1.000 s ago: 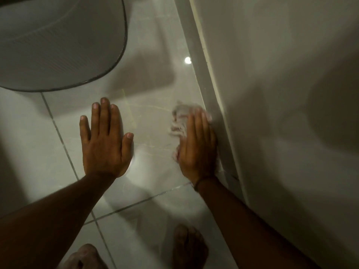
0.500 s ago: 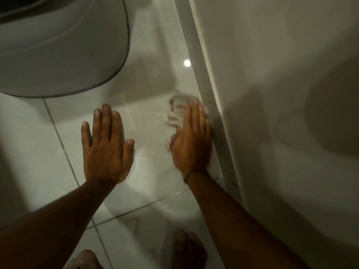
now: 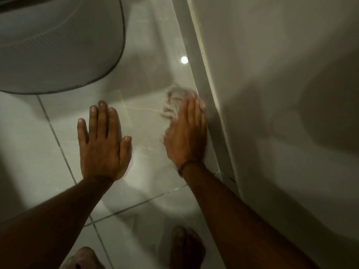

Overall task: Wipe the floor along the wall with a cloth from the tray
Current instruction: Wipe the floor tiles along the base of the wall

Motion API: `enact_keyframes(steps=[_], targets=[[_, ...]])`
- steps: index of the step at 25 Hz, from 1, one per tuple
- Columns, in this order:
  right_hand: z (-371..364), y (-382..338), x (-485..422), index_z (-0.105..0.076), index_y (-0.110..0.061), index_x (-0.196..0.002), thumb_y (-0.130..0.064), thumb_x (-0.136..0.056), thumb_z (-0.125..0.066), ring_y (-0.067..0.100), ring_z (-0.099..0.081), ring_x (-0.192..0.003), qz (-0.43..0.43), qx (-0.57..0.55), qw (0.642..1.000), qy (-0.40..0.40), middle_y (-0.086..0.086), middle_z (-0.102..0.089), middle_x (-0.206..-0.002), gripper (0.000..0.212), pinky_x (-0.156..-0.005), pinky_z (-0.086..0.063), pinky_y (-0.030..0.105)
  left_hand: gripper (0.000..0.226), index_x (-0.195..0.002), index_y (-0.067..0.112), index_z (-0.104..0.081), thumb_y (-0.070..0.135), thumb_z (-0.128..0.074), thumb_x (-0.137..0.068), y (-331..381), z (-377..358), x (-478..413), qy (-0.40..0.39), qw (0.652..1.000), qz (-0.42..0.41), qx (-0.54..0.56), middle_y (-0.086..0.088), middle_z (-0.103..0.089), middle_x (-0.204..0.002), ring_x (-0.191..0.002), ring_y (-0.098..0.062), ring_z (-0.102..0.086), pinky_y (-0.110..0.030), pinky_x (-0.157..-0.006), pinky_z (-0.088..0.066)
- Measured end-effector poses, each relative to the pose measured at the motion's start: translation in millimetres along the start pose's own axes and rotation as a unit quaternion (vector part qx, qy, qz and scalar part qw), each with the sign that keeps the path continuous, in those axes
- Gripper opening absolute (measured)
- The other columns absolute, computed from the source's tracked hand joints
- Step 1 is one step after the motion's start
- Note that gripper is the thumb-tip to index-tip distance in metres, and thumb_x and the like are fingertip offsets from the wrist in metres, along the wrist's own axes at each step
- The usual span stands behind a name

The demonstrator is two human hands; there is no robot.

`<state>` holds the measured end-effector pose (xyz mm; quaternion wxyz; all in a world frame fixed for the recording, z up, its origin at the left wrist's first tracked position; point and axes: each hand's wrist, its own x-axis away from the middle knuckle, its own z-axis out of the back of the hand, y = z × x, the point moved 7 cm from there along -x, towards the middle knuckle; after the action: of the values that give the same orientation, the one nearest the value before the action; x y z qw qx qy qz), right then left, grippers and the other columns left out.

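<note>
My right hand [image 3: 186, 136] presses a crumpled pale cloth [image 3: 173, 102] flat on the glossy tiled floor [image 3: 149, 78], right beside the skirting strip [image 3: 210, 105] at the foot of the wall [image 3: 272, 94]. Most of the cloth is hidden under the palm; a blurred bunch sticks out past the fingertips and to the left. My left hand [image 3: 103, 144] lies flat on the tile with fingers spread, holding nothing, about a hand's width left of the right one.
A large grey rounded object with a dark rim [image 3: 58, 45] fills the top left. My bare feet [image 3: 186, 247] show at the bottom edge. Grout lines cross the tiles. A light reflection [image 3: 184, 59] glints near the skirting.
The right hand has slid the cloth forward along the skirting, away from me. The left hand stays planted on the tile.
</note>
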<state>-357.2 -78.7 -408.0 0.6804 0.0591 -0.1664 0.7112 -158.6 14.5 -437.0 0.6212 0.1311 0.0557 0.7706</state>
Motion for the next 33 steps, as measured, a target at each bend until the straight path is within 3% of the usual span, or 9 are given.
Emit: enact_keyframes(steps=[4,7,12,17,20,21,25,29,33], targets=[[7,-16,-46,-0.009,-0.011,-0.166,-0.044,-0.103,-0.038,0.03,-0.012,-0.162,0.008,0.032,0.999,-0.019,0.01,-0.013,-0.176,0.077,-0.132,-0.012,0.044,0.082,-0.176,0.003,-0.011,0.049,-0.028,-0.11,1,2,0,0.004,1.0,0.003,0.0,-0.021,-0.005,-0.186,-0.173,-0.036,-0.002,-0.057,-0.138,0.001],[2,23,24,-0.014,-0.013,-0.167,-0.042,-0.093,-0.049,0.03,-0.02,-0.16,-0.009,-0.007,0.999,-0.034,0.009,-0.019,-0.175,0.086,-0.131,-0.02,0.046,0.082,-0.176,0.003,-0.011,0.049,-0.028,-0.11,0,1,0,-0.001,1.0,0.003,0.003,-0.02,-0.003,-0.186,-0.173,-0.036,-0.001,-0.06,-0.138,-0.001],[-16,58,98,-0.017,-0.01,-0.166,-0.038,-0.1,-0.023,0.029,-0.02,-0.161,-0.055,-0.008,0.997,-0.061,0.009,-0.017,-0.175,0.072,-0.127,-0.027,0.051,0.082,-0.176,0.001,-0.012,0.048,-0.028,-0.11,1,0,0,0.004,1.0,-0.003,-0.005,-0.022,-0.005,-0.185,-0.173,-0.037,-0.002,-0.061,-0.137,-0.003],[4,-9,-31,-0.007,-0.01,-0.166,-0.047,-0.1,-0.05,0.031,-0.011,-0.162,-0.011,0.032,0.998,-0.045,0.013,-0.011,-0.176,0.087,-0.132,-0.01,0.047,0.082,-0.176,0.004,-0.009,0.048,-0.029,-0.11,2,-1,0,-0.004,1.0,-0.003,0.001,-0.02,-0.002,-0.186,-0.173,-0.035,0.001,-0.057,-0.138,0.002],[12,-30,-66,-0.003,-0.009,-0.166,-0.048,-0.097,-0.029,0.031,-0.007,-0.163,0.026,0.051,0.997,-0.047,0.013,-0.007,-0.176,0.083,-0.131,-0.005,0.043,0.083,-0.176,0.004,-0.009,0.048,-0.029,-0.109,-1,-1,1,-0.004,1.0,0.003,0.003,-0.019,-0.002,-0.186,-0.173,-0.035,0.001,-0.059,-0.138,0.001],[12,-23,-54,-0.005,-0.009,-0.166,-0.049,-0.095,-0.032,0.031,-0.01,-0.162,0.033,0.055,0.997,-0.039,0.013,-0.011,-0.176,0.086,-0.132,-0.008,0.043,0.083,-0.176,0.004,-0.01,0.048,-0.03,-0.109,0,0,1,-0.003,1.0,0.0,0.006,-0.019,-0.002,-0.186,-0.173,-0.035,0.001,-0.06,-0.138,-0.001],[-14,54,62,-0.016,-0.013,-0.166,-0.042,-0.083,-0.073,0.031,-0.023,-0.159,0.015,0.048,0.999,-0.015,0.01,-0.021,-0.174,0.106,-0.129,-0.019,0.042,0.082,-0.176,0.003,-0.011,0.047,-0.029,-0.109,-1,1,0,-0.001,1.0,0.002,0.007,-0.02,-0.002,-0.186,-0.173,-0.036,0.0,-0.061,-0.137,-0.002],[-48,122,175,-0.036,-0.005,-0.159,-0.034,-0.078,-0.062,0.038,-0.04,-0.151,0.031,0.091,0.995,-0.032,0.011,-0.024,-0.17,0.09,-0.121,-0.031,0.05,0.082,-0.176,0.003,-0.01,0.047,-0.029,-0.109,0,1,1,0.006,1.0,-0.006,0.008,-0.02,-0.002,-0.186,-0.173,-0.036,0.0,-0.06,-0.138,-0.001],[-54,123,176,-0.038,-0.007,-0.157,-0.03,-0.082,-0.057,0.041,-0.034,-0.155,0.034,0.099,0.994,-0.036,0.017,-0.024,-0.17,0.081,-0.121,-0.033,0.058,0.082,-0.176,0.003,-0.008,0.047,-0.028,-0.109,0,-1,1,0.003,1.0,-0.007,0.005,-0.02,0.0,-0.186,-0.173,-0.036,0.001,-0.062,-0.137,-0.002]])
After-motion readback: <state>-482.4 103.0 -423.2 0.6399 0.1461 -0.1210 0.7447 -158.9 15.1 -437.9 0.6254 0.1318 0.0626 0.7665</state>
